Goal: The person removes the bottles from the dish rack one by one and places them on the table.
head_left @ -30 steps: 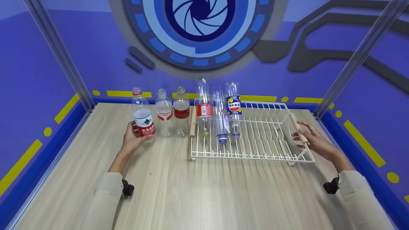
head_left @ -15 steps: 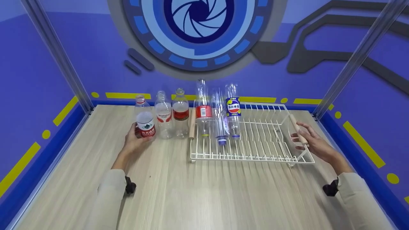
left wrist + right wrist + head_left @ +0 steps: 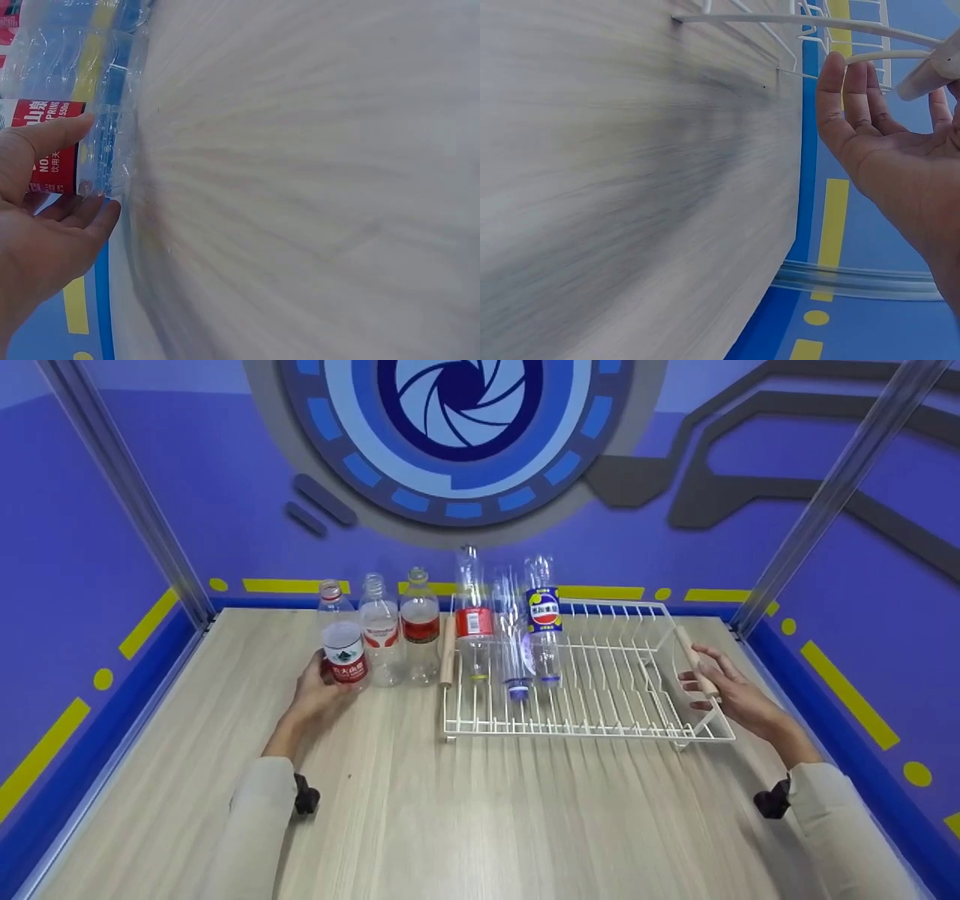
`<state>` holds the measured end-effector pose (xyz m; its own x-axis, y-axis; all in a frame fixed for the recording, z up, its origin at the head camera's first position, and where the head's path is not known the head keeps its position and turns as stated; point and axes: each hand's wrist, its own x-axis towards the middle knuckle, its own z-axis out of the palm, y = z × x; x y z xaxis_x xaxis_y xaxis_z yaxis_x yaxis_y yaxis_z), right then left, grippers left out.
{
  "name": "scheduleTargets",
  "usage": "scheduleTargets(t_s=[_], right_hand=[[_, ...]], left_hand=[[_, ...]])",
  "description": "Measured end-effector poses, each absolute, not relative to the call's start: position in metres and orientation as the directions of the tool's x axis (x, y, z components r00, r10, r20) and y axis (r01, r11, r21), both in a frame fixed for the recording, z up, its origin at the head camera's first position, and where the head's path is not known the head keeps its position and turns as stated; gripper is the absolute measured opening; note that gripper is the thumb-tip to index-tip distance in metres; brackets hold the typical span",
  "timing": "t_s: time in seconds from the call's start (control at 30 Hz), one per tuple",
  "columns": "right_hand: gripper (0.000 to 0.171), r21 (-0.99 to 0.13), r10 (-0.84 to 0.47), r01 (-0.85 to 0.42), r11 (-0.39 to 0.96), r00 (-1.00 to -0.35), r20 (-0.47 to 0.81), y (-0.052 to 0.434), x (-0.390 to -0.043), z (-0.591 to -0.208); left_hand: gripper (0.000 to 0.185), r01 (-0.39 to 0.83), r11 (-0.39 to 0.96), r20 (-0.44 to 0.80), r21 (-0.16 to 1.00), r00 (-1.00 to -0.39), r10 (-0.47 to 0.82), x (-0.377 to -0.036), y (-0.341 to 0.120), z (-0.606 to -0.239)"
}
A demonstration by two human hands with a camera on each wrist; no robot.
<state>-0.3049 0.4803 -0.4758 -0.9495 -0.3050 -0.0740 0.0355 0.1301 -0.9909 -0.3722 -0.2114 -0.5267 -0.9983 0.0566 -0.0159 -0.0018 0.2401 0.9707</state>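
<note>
My left hand (image 3: 321,691) grips a clear plastic bottle with a red and white label (image 3: 343,649) at the left end of a row on the wooden table. In the left wrist view the thumb lies on the label of the bottle (image 3: 67,142) and the fingers of the left hand (image 3: 56,232) curl under it. My right hand (image 3: 726,690) rests with nearly straight fingers at the right wooden handle (image 3: 695,661) of a white wire dish rack (image 3: 615,729). The right wrist view shows the right hand (image 3: 877,142) open beside the handle (image 3: 934,69).
Two more open clear bottles (image 3: 381,634) (image 3: 420,626) stand right of the held one. Three bottles stand upside down in the rack's left part: a red-labelled one (image 3: 470,619), a clear one (image 3: 513,641) and a blue-labelled one (image 3: 544,615). Blue walls and metal posts enclose the table.
The left hand has settled a little closer round the labelled bottle, which stays in its place. The right hand stays at the rack handle; the head view has shifted slightly.
</note>
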Motion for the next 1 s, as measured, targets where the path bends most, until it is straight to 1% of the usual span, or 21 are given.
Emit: scheduleTargets(t_s=[0.17,0.27,0.43,0.63,0.83,1.0], right_hand=[[0.043,-0.99,-0.306,0.032,0.139,-0.949,-0.074,0.48,-0.304,-0.475],[0.044,-0.986,-0.306,0.025,0.162,-0.949,-0.074,0.479,-0.304,-0.474],[0.045,-0.981,-0.299,0.02,0.195,-0.951,-0.079,0.478,-0.303,-0.474],[0.044,-0.98,-0.298,0.018,0.197,-0.952,-0.077,0.478,-0.303,-0.474],[0.044,-0.985,-0.299,0.019,0.173,-0.952,-0.071,0.477,-0.303,-0.475],[0.043,-0.985,-0.294,0.017,0.172,-0.954,-0.068,0.478,-0.302,-0.475]], left_hand=[[0.09,0.012,0.337,-0.006,0.942,-0.998,0.055,-0.368,-0.219,-0.522],[0.087,0.011,0.371,-0.007,0.929,-0.999,0.046,-0.365,-0.223,-0.518],[0.082,0.0,0.387,-0.012,0.922,-1.0,0.028,-0.354,-0.231,-0.51],[0.077,-0.039,0.416,-0.06,0.908,-0.997,0.039,-0.336,-0.235,-0.5],[0.059,-0.075,0.449,-0.128,0.89,-0.988,0.089,-0.317,-0.231,-0.494],[0.043,-0.011,0.464,-0.1,0.886,-0.981,0.167,-0.304,-0.218,-0.487]])
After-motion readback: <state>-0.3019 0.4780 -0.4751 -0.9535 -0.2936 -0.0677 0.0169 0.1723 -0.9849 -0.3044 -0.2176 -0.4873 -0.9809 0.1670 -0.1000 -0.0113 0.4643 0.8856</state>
